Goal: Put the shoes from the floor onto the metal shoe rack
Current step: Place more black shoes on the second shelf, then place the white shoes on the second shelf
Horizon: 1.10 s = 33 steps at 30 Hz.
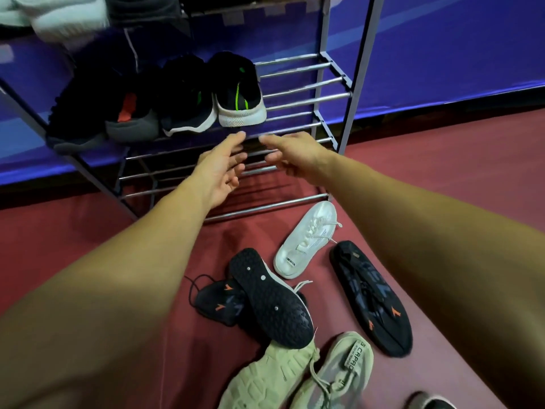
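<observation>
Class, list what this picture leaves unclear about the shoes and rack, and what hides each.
1. Head view: black shoe with orange marks, largely covered by the upturned black-soled shoe.
2. Head view: dark shoe at bottom right, cut off by the frame edge.
3. Head view: pale items at top left, blurred, cut by the top edge.
4. Head view: leftmost rack shoe, too dark and blurred for detail.

left grip [219, 172] slack, empty | right grip [292, 156] slack — metal shoe rack [357, 84] just beyond
</observation>
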Each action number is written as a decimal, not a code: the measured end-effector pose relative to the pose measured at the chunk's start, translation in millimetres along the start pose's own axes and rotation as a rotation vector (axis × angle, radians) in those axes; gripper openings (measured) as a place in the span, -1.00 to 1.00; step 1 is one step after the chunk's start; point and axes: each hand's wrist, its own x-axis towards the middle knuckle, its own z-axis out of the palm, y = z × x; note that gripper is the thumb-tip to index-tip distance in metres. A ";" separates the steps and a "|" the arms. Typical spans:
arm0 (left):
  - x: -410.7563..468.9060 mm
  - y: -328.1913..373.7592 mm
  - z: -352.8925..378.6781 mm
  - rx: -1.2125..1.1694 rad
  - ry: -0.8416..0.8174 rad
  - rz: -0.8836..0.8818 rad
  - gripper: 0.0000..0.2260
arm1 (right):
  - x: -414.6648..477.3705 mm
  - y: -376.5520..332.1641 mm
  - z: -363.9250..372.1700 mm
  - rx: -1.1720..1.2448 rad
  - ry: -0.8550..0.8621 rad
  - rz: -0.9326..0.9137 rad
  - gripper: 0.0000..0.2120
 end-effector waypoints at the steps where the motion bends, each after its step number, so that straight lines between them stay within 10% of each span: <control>1: -2.6 -5.6 -1.2 0.115 -0.008 -0.004 -0.62 | -3.1 9.7 -4.3 -0.073 0.004 0.008 -0.60; 9: -1.1 -43.3 5.7 0.939 -0.176 0.064 -0.64 | -11.1 72.4 -40.9 -0.677 -0.116 0.144 -0.66; 33: 84.2 -148.3 51.6 1.450 -0.460 -0.006 -0.72 | 25.4 189.8 -40.7 -0.837 -0.316 0.484 -0.75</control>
